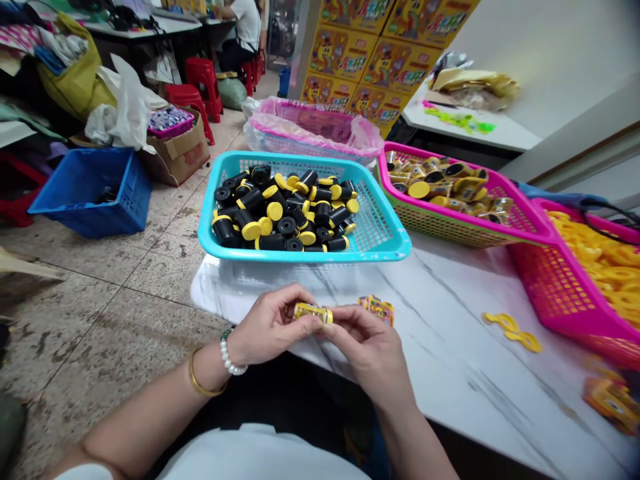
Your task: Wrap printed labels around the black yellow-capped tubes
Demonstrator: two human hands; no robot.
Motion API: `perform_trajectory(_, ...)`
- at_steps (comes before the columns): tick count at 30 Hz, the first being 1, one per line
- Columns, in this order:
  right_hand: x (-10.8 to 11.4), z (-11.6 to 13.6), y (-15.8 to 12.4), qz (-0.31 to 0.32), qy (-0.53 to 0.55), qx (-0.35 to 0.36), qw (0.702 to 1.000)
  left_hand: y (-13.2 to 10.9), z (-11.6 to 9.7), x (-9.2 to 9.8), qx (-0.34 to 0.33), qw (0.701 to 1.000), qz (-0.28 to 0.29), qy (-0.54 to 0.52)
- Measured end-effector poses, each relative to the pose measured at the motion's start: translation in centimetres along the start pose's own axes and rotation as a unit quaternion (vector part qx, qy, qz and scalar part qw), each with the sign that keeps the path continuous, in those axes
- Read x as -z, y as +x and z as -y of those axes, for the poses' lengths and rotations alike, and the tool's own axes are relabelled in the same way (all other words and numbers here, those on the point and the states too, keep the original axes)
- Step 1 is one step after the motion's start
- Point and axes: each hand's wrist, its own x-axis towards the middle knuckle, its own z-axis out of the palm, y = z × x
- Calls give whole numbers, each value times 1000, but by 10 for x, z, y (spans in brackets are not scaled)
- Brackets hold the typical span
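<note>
Between my hands is a small yellow printed cylinder (311,312) with a pale yellow end, lying nearly level above the table's front edge. My left hand (273,323) grips its left part between thumb and fingers. At the right end, the thumb and fingertips of my right hand (373,347) close on the yellow rim. Just behind the right hand lies a small pile of colourful printed pieces (377,309), partly covered by it. Beyond both hands stands a turquoise basket (305,255) of black cylinders with yellow caps (274,211).
To the right are a pink basket (465,230) of yellow wrapped cylinders and another pink basket (560,280) of yellow plastic parts. Loose yellow rings (513,331) lie on the marble-patterned table (450,373). A blue crate (93,193) sits on the floor; a person (247,27) is seated far back.
</note>
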Motion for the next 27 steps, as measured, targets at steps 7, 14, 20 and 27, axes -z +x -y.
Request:
perform_trajectory(7,7,10,-5,18,-54,53,997,4,3,3,75,997,32,-11)
perform_trajectory(14,3,1,-3,-26,-105,91,990,5,5,5,-23,999,12,-48)
perform_trajectory(20,-2,-1,8,60,112,-152,980,-7,7,7,-166,979,-18,114)
perform_trajectory(27,14,15,4,87,-8,32,996,11,-2,1,65,997,16,-43)
